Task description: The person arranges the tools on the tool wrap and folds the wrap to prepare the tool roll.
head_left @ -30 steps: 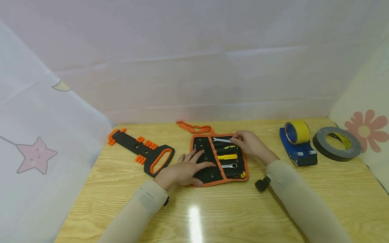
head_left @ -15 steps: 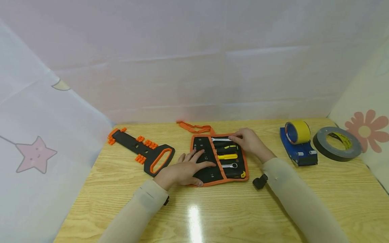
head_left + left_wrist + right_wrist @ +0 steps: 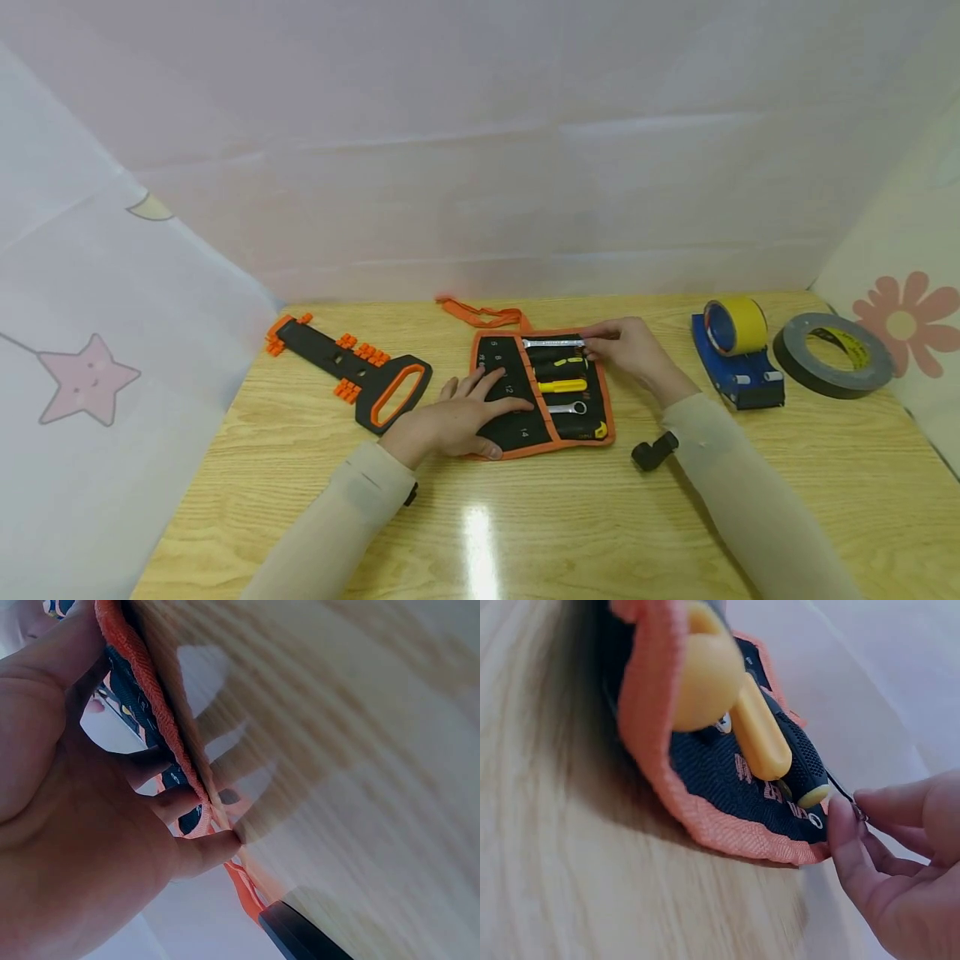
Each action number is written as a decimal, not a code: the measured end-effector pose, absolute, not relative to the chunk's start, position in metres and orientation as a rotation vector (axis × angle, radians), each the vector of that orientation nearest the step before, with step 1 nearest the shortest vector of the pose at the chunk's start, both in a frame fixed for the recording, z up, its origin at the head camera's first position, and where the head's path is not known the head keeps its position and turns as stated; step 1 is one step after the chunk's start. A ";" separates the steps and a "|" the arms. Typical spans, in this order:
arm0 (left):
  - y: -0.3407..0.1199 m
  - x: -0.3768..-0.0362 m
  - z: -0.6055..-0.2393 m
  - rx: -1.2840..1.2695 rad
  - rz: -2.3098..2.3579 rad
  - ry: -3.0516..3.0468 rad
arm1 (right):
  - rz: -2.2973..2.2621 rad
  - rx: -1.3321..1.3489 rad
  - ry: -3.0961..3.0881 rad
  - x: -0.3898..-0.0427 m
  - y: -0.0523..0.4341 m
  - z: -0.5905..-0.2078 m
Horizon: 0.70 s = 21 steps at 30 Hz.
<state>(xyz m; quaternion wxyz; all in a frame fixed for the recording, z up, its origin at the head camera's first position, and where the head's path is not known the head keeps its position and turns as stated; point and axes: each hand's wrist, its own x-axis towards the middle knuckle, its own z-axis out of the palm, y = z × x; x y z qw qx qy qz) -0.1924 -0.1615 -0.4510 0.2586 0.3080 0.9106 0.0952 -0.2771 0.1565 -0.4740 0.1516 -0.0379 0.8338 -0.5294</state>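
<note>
A black tool roll with an orange rim (image 3: pixel 609 417) lies open at the middle of the wooden table. My left hand (image 3: pixel 450 421) rests flat on its left half with the fingers spread; the left wrist view shows those fingers (image 3: pixel 187 851) on the orange edge (image 3: pixel 150 697). My right hand (image 3: pixel 633 350) is at the roll's top right corner and pinches the end of a silver wrench (image 3: pixel 553 342) lying across the top pocket. Below the wrench sit a black-and-yellow handle (image 3: pixel 558 363), a yellow handle (image 3: pixel 562 387) and a small ring wrench (image 3: pixel 567 408). The right wrist view shows the fingertips (image 3: pixel 844 817) closed beside the yellow handle (image 3: pixel 761 735).
A black and orange tool rack (image 3: pixel 352 371) lies left of the roll. To the right stand a blue tape dispenser with yellow tape (image 3: pixel 735 350) and a black tape roll (image 3: pixel 832 354). An orange strap (image 3: pixel 483 315) trails behind the roll. White sheets wall in the table.
My right hand has shifted to the right along the top of the roll, and more of the silver wrench shows, lying straighter. The left hand has stayed in place.
</note>
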 end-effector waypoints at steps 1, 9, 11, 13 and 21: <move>-0.161 -0.193 -0.451 0.834 0.258 2.468 | -1.526 -0.087 2.395 -0.277 0.157 -0.475; -0.161 -0.192 -0.451 0.832 0.265 2.469 | -1.444 -0.100 2.485 -0.281 0.157 -0.476; -0.161 -0.192 -0.452 0.834 0.266 2.470 | -1.387 -0.140 2.535 -0.281 0.156 -0.475; -0.161 -0.193 -0.452 0.835 0.263 2.471 | -1.341 -0.171 2.577 -0.282 0.156 -0.474; -0.161 -0.193 -0.451 0.834 0.255 2.469 | -1.383 -0.127 2.519 -0.284 0.148 -0.468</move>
